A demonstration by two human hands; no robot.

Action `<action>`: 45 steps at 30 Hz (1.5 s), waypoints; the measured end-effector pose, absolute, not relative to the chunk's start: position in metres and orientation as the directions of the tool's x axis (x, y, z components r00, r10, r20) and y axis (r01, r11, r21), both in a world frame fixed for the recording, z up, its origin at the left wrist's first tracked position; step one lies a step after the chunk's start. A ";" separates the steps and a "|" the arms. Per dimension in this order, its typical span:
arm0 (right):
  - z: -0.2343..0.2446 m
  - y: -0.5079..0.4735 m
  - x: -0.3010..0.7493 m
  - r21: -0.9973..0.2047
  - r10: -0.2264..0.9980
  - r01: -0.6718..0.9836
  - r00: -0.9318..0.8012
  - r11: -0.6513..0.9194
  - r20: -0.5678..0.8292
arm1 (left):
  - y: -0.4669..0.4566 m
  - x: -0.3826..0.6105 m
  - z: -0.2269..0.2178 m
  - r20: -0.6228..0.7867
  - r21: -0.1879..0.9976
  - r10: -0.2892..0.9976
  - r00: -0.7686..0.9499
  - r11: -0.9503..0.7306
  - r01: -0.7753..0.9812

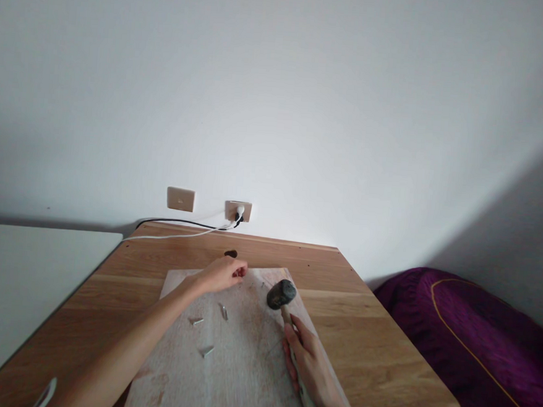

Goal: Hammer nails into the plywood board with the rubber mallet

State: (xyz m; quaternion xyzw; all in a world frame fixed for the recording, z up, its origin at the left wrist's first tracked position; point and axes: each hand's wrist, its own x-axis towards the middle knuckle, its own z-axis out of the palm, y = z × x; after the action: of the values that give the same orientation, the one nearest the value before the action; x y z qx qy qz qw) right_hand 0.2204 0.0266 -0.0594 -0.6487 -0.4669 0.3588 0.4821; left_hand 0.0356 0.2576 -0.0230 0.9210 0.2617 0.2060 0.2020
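Note:
My right hand (306,360) is wrapped round the wooden handle of a mallet (282,295) with a black head, held over the right side of a pale, worn board (236,374). Reaching across the board's far end, my left hand (224,273) has its fingers curled together. Whatever is in those fingers, if anything, is hidden. Small silvery metal pieces lie nearer me on the board: one (223,312) below my left hand, another (197,321) to its left, and a third (207,351) closer still. Tiny thin things (263,285) show between my left hand and the mallet head, too small to name.
The board rests on a wooden table (355,333), which has a dark hole (231,253) behind my left hand. Cables (180,235) run along the wall to a socket (238,211). A white surface (33,286) adjoins at left; a purple cushioned item (465,353) sits at right.

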 end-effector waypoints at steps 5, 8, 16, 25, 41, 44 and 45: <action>-0.057 0.025 0.220 -0.969 0.952 0.228 0.307 -0.099 -0.025 | 0.259 0.035 -0.024 0.273 0.489 0.575 0.771 -0.774 0.403; -0.056 0.026 0.219 -0.968 0.951 0.231 0.310 -0.097 -0.022 | 0.259 0.035 -0.024 0.276 0.466 0.579 0.768 -0.779 0.419; -0.053 0.026 0.218 -0.959 0.952 0.262 0.305 -0.108 -0.024 | 0.258 0.036 -0.025 0.239 0.527 0.560 0.793 -0.761 0.379; -0.061 0.026 0.221 -0.962 0.952 0.252 0.306 -0.107 -0.026 | 0.263 0.035 -0.019 0.405 0.441 0.656 0.637 -0.751 0.492; -0.062 0.026 0.222 -0.968 0.950 0.232 0.313 -0.100 -0.023 | 0.257 0.036 -0.019 0.244 0.514 0.551 0.798 -0.771 0.375; -0.062 0.027 0.222 -0.957 0.951 0.272 0.309 -0.100 -0.011 | 0.258 0.037 -0.019 0.307 0.390 0.593 0.744 -0.792 0.470; -0.061 0.027 0.222 -0.954 0.951 0.283 0.308 -0.101 -0.009 | 0.259 0.037 -0.018 0.337 0.373 0.614 0.714 -0.783 0.498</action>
State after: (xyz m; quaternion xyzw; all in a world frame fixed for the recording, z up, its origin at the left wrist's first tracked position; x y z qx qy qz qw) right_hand 0.2216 0.0268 -0.0613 -0.6538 -0.4720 0.3509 0.4761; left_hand 0.0370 0.2587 -0.0183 0.9167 0.3033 0.2264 0.1283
